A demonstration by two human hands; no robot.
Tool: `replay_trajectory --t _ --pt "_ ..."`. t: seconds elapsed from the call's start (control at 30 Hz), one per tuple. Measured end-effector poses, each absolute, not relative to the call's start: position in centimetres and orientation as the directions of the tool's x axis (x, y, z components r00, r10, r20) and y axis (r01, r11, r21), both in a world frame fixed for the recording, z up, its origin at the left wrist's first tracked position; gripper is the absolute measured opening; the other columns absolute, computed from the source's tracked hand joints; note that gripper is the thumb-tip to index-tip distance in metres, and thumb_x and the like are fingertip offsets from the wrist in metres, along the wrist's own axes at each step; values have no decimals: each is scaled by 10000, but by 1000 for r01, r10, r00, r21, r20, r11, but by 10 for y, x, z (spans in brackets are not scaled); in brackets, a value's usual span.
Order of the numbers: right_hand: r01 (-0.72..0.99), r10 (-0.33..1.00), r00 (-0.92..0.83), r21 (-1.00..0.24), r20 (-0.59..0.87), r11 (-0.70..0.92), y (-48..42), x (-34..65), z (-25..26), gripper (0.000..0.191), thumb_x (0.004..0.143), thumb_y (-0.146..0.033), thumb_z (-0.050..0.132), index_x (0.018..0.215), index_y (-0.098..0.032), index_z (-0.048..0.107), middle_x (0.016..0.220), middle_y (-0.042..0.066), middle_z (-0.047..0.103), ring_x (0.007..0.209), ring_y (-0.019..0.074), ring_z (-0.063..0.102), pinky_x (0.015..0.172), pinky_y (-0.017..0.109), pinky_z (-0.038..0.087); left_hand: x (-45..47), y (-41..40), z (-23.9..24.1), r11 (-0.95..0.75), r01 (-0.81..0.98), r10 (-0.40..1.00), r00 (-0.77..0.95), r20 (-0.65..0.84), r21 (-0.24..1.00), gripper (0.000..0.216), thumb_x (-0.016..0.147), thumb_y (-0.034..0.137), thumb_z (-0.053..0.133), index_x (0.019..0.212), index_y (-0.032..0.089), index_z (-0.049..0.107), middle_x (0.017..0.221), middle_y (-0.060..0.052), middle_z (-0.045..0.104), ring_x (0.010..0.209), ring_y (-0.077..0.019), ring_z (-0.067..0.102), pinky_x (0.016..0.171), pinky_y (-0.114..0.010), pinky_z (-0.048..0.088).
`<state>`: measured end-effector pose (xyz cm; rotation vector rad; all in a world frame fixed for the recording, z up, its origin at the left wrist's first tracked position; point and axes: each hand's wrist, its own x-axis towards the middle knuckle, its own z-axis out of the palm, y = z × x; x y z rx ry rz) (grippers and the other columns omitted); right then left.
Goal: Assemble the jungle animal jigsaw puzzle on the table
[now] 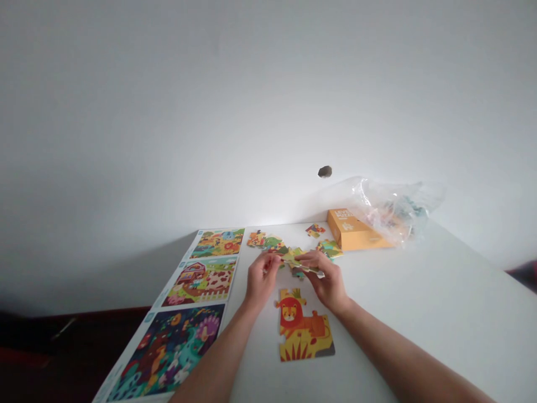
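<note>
Both hands are raised a little over the white table, close together. My left hand [263, 278] is closed, its thumb and fingertips pinched at the left edge of a jigsaw puzzle piece [300, 265]. From the other side, my right hand [329, 280] grips the same piece, or pieces joined to it; I cannot tell which. Just below the hands lies a joined lion section [306, 333] of the puzzle, with a gap at its upper right. Loose puzzle pieces [273, 242] lie behind the hands, partly hidden by them.
A sheet of printed pictures [200, 281] runs along the table's left side. At the back right stands an orange puzzle box [356, 230] with a clear plastic bag [403, 210] on it. One loose piece [314, 230] lies near the wall, which has a hole [325, 172].
</note>
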<state>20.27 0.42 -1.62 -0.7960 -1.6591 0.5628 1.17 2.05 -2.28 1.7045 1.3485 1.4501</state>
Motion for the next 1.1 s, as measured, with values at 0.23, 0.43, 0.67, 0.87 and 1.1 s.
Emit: replay_trajectory --t 0.23,0.43,0.67,0.87,1.1 --pt "298 502 -303 -420 810 857 6 208 -11 265 893 -91 537 1008 -282 679 1223 66 644 1166 237 556 954 461 494 15 15 -19 -288 93 957 60 283 953 372 868 434 590 612 164 585 651 -15 567 649 -145 525 617 -261 431" --pt "382 524 -233 -419 819 824 3 205 -14 318 877 -41 513 964 -276 708 1257 83 556 1157 232 541 933 429 490 15 18 -23 -179 -92 983 12 181 980 314 825 422 646 682 143 633 662 -13 578 625 -126 505 579 -231 403" --pt "391 575 -265 -459 774 798 6 206 -10 345 928 -105 485 1190 -272 637 1191 88 640 1097 230 577 944 427 475 14 15 -17 -189 -25 982 4 189 982 371 816 478 631 645 149 612 628 4 571 609 -127 502 582 -227 393" --pt "333 867 -34 -812 498 480 9 204 -25 172 893 -348 626 961 -196 668 814 41 682 731 184 614 686 300 499 7 24 -27 -212 386 933 -194 304 898 390 900 480 484 733 174 659 651 -18 626 626 -162 562 599 -246 416" --pt "-129 980 9 -972 197 197 13 197 -25 428 775 -451 730 1056 -195 534 716 -28 599 572 117 545 537 235 472 5 25 -26 -264 787 795 -149 588 557 219 875 324 562 880 198 742 1056 -121 622 1033 -285 556 952 -450 413"
